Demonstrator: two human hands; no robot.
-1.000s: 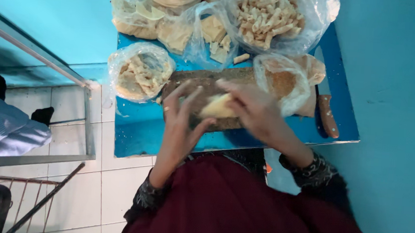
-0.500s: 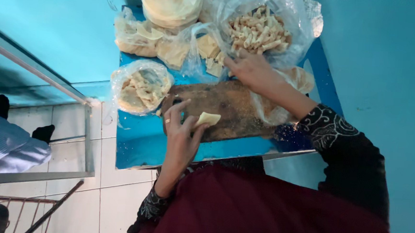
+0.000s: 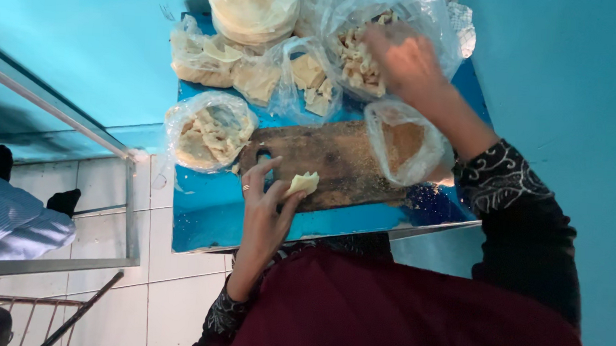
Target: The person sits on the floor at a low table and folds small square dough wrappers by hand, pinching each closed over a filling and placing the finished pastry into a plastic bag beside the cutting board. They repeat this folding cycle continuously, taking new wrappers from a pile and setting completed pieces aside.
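On the blue tabletop (image 3: 205,224), the left hand (image 3: 263,213) pinches a folded dough wrapper (image 3: 301,184) over the wooden board (image 3: 337,160). The right hand (image 3: 404,61), fingers curled, reaches into the filling bag (image 3: 374,27); best to take a small pinch and keep the wrapper level.

The small table (image 3: 205,220) under my wooden board (image 3: 337,164) was bright blue, and the board itself was dark, mottled brown. On the board, my left hand (image 3: 263,213) pinched a pale yellow dough piece (image 3: 301,184). Beyond the board, clear bags (image 3: 211,128) showed cream fillings. My sleeve (image 3: 507,181), right of the board, was black with white swirls; my apron (image 3: 384,320) was maroon.
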